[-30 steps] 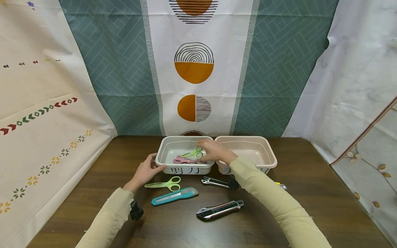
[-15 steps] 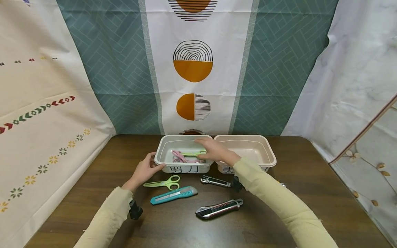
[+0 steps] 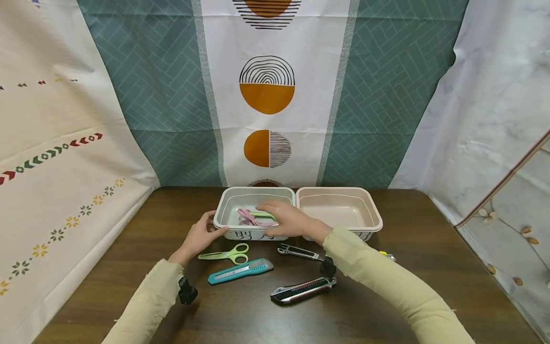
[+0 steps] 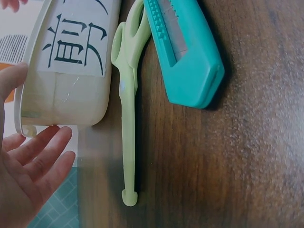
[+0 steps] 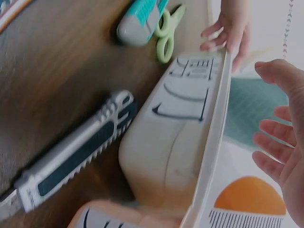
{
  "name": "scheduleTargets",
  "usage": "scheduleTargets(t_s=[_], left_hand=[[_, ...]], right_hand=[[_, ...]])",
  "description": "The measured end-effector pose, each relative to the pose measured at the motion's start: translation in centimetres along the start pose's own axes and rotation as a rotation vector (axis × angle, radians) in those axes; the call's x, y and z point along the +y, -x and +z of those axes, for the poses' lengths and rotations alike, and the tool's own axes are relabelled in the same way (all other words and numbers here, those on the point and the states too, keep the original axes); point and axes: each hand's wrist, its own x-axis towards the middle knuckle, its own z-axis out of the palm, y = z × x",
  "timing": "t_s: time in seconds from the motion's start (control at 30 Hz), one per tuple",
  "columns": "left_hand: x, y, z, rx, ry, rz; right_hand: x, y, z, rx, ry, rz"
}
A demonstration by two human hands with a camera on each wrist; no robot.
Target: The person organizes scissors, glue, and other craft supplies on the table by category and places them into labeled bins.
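My left hand (image 3: 200, 240) holds the front left corner of the off-white plastic bin (image 3: 260, 234), thumb on the rim and fingers along its side. Above this bin's right part is my right hand (image 3: 287, 220), fingers spread with nothing between them in the right wrist view. Inside the bin lie pink scissors (image 3: 246, 216) and green scissors (image 3: 263, 215), partly hidden by the right hand. In front of the bin, another pair of green scissors (image 3: 227, 254) and a teal utility knife (image 3: 240, 271) lie on the table.
A beige bin (image 3: 339, 210) adjoins the first on the right. A small black-and-silver utility knife (image 3: 299, 252) and a larger black one (image 3: 303, 290) lie on the wooden table (image 3: 240, 320). A yellow-and-silver tool (image 3: 388, 256) is partly behind the right sleeve.
My right hand lowered the green scissors into the bin beside the pink ones and let go. It has since moved slightly toward the front rim. My left hand has stayed at the corner.
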Motion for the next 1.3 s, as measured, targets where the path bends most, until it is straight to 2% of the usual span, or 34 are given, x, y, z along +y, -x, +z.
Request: scheduleTargets(t_s=[0.17,0.4,0.73,1.03,1.3], left_hand=[[-0.1,-0.1,0.1,0.0,0.001,0.0],[-0.1,0.0,0.1,-0.001,-0.005,-0.005],[-0.3,-0.1,0.2,0.002,0.002,0.007],[-0.2,0.0,0.1,0.002,0.008,0.009],[-0.2,0.0,0.1,0.005,-0.001,0.007]], right_hand=[[-1.6,-0.3,0.5,-0.005,-0.013,-0.02],[-3.5,-0.7,1.9,-0.07,-0.054,-0.005],[-4.6,-0.6,4.8,-0.114,-0.032,-0.027],[-5.1,-1.3,6.3,-0.138,-0.034,0.088],[-5.0,-1.9,7.1,-0.102,-0.088,0.109]])
